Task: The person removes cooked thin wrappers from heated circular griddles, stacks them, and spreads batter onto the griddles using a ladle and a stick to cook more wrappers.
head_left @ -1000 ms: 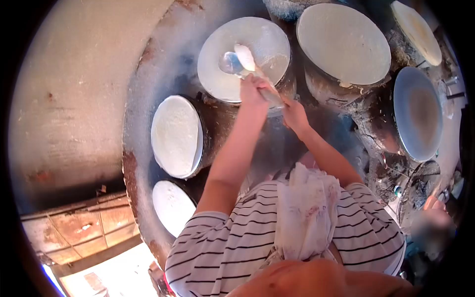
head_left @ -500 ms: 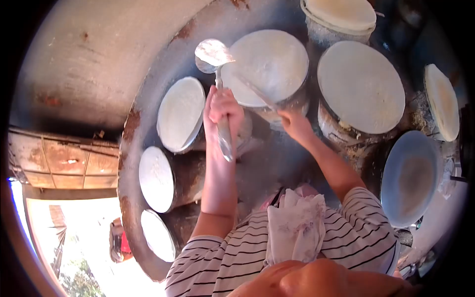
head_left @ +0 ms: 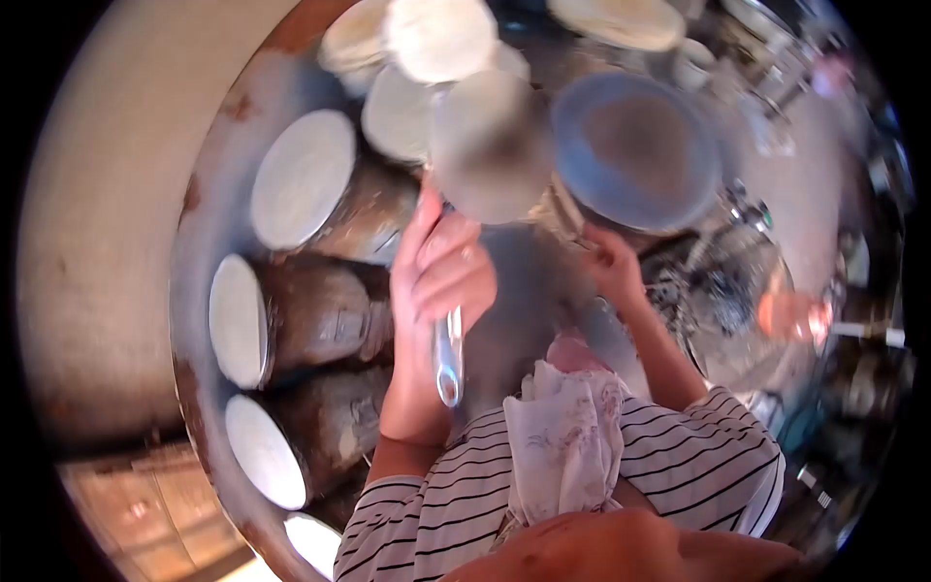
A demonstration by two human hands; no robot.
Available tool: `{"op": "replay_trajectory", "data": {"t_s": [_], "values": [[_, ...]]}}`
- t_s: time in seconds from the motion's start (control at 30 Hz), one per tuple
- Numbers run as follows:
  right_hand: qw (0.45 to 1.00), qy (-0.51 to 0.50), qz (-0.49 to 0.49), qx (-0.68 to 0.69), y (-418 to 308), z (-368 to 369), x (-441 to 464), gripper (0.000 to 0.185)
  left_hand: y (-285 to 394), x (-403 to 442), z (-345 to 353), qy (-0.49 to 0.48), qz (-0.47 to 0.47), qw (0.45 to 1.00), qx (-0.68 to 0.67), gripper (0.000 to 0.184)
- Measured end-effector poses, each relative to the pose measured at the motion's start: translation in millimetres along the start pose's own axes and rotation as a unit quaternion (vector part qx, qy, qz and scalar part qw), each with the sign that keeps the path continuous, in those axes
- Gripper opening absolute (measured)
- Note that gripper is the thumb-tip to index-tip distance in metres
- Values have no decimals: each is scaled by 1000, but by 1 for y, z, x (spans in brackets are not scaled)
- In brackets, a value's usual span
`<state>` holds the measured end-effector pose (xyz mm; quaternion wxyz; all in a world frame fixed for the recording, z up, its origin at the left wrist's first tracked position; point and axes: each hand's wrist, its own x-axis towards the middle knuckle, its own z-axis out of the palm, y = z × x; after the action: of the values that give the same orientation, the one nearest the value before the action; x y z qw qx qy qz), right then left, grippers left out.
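Note:
My left hand [head_left: 451,267] is wrapped round the metal handle of a ladle [head_left: 448,359], its end pointing down toward me. A bright white, rounded mass [head_left: 441,37] shows beyond my fingers, apparently batter in the ladle's bowl, though blur softens it. My right hand [head_left: 613,264] is closed on a thin, flat wooden stick [head_left: 566,206]. The stick's tip is close to the near-left rim of a round blue-grey griddle [head_left: 635,145] with a brown middle. Left of that griddle is a blurred pale round griddle [head_left: 490,145].
Several drum-like stoves with pale round tops ring me, including one griddle [head_left: 304,179] at upper left and another [head_left: 239,320] below it. A curved, rust-marked rim [head_left: 194,194] runs along the left. Cluttered metal items [head_left: 722,291] lie at right.
The view has swung right, bringing the blue-grey griddle in front of me. Both hands have moved with it, still holding the ladle and the stick.

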<state>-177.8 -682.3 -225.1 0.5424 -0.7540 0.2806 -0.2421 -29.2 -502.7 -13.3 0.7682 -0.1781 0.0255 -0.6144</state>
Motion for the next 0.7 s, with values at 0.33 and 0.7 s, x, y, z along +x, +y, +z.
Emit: {"op": "replay_trajectory", "data": {"t_s": [0.33,0.7], "values": [[903,319,173,230,87,-166,22,37,-97,253,-197,265,-175,948,19,31],[926,369,8,-79,87,-141,70,37,-94,309,-253,332,-93,840,420,13]]}}
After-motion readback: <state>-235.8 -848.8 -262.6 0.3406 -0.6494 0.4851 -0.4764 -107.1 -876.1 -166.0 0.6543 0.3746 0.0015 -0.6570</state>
